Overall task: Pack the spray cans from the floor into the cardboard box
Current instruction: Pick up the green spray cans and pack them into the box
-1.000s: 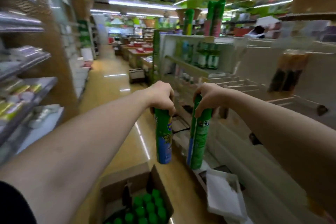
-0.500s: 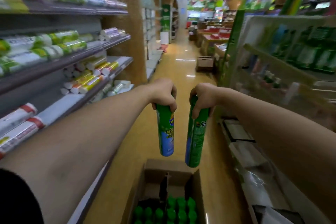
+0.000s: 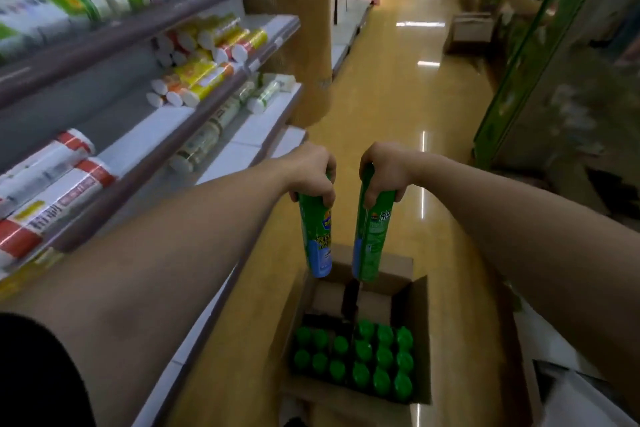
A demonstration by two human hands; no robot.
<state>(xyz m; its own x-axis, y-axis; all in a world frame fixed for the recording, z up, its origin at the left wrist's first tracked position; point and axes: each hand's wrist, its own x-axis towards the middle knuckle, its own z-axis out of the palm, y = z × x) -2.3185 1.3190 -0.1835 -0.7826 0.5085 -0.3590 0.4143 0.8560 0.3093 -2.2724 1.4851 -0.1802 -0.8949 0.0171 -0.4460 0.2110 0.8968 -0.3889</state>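
My left hand point(image 3: 311, 173) grips the top of a green and blue spray can point(image 3: 317, 239), which hangs upright. My right hand point(image 3: 384, 173) grips the top of a second green spray can point(image 3: 370, 239) right beside it. Both cans hang above the far, unfilled end of an open cardboard box point(image 3: 420, 329) on the floor. Several spray cans with green caps point(image 3: 360, 357) stand upright in rows in the near part of the box.
Store shelves point(image 3: 145, 135) with rolls and tubes run along the left of the aisle. A green display rack point(image 3: 540, 55) stands on the right. Another cardboard box point(image 3: 471, 31) sits farther down the yellow floor point(image 3: 391, 104). White flat items point(image 3: 568, 388) lie at lower right.
My view has turned left and tipped down. Both hands have carried the two cans over the far end of the open box, and the box now shows in full.
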